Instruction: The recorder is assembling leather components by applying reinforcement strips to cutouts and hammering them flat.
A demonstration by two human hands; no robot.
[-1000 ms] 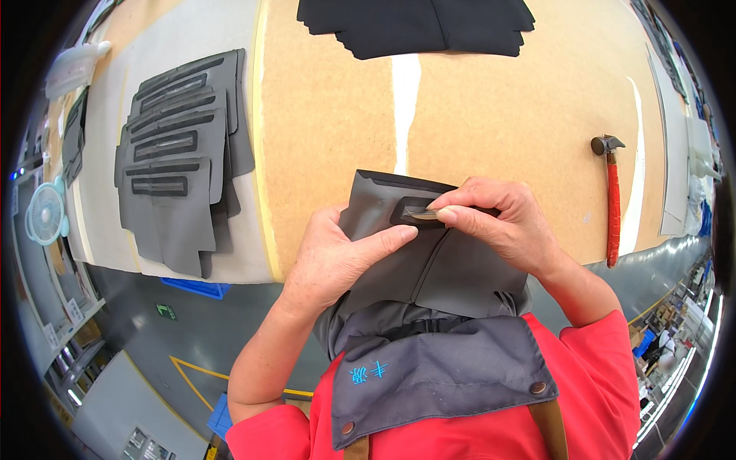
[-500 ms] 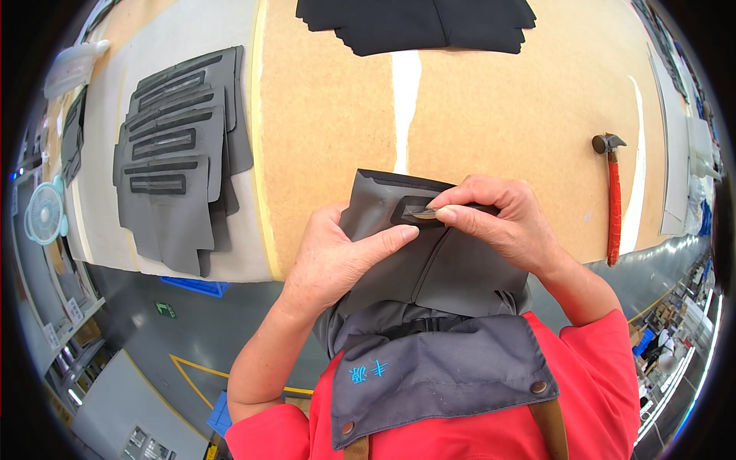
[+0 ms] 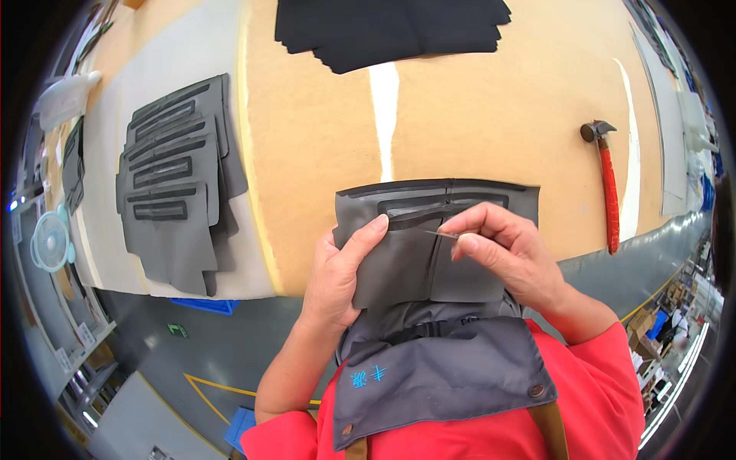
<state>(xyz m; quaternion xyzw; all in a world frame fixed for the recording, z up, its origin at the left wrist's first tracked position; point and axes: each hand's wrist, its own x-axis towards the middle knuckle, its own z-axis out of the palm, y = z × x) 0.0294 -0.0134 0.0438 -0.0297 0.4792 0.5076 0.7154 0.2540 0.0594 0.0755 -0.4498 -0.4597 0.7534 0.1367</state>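
Observation:
A dark grey leather-like panel (image 3: 392, 270) lies at the table's near edge, its lower part over my lap. Black strips edge it, and a long black rectangular frame (image 3: 402, 207) with a slot runs across its upper part. My left hand (image 3: 337, 270) grips the panel's left side, thumb on top beside the frame's left end, fingers hidden underneath. Over the panel's right half, my right hand (image 3: 512, 251) pinches a thin pointed metal tool (image 3: 440, 233); its tip points left, just below the frame. Whether the tip touches the panel I cannot tell.
Similar grey panels (image 3: 172, 249) lie overlapping on the pale left part of the table. A stack of black pieces (image 3: 391, 31) is at the far side. To the right lies a hammer (image 3: 609, 188) with a red handle. A small light-blue fan (image 3: 52, 240) stands far left.
My right hand has drawn the tool away from the slot, down and to the right. The panel now lies flatter and more squarely; my left thumb has shifted left along it.

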